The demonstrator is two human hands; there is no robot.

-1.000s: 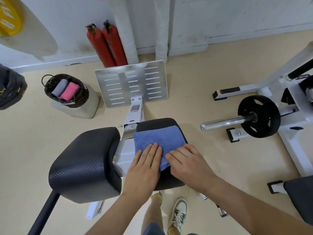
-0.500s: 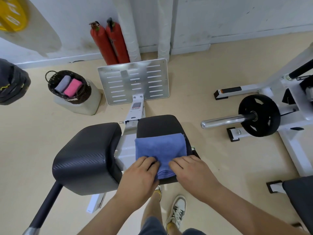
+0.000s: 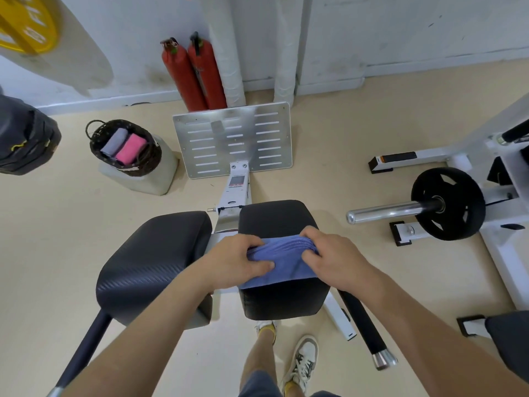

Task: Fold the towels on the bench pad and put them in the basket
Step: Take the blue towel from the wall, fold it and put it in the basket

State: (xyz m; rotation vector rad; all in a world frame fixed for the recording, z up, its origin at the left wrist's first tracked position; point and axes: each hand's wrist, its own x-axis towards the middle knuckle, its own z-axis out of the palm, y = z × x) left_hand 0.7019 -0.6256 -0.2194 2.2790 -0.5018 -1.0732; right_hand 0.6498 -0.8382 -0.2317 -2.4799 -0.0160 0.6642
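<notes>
I counted three towels: one blue towel (image 3: pixel 282 262), one grey towel (image 3: pixel 114 143) and one pink towel (image 3: pixel 130 149). There was one basket (image 3: pixel 146 164). I saw two black padded surfaces, a wide surface (image 3: pixel 151 259) and a narrower surface (image 3: pixel 274 216), and two grips, the left grip (image 3: pixel 234 262) and the right grip (image 3: pixel 335 259). I also counted two red extinguishers (image 3: pixel 183 78) (image 3: pixel 207 73), two white wrapped pipes (image 3: pixel 226 53) (image 3: pixel 286 53), one slotted metal plate (image 3: pixel 233 138), one black weight disc (image 3: pixel 448 203) and one yellow disc (image 3: pixel 28 24).

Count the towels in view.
3. Blue towel on bench pad, gripped by left hand and right hand; grey towel and pink towel in the basket. Others may hide beneath.
</notes>
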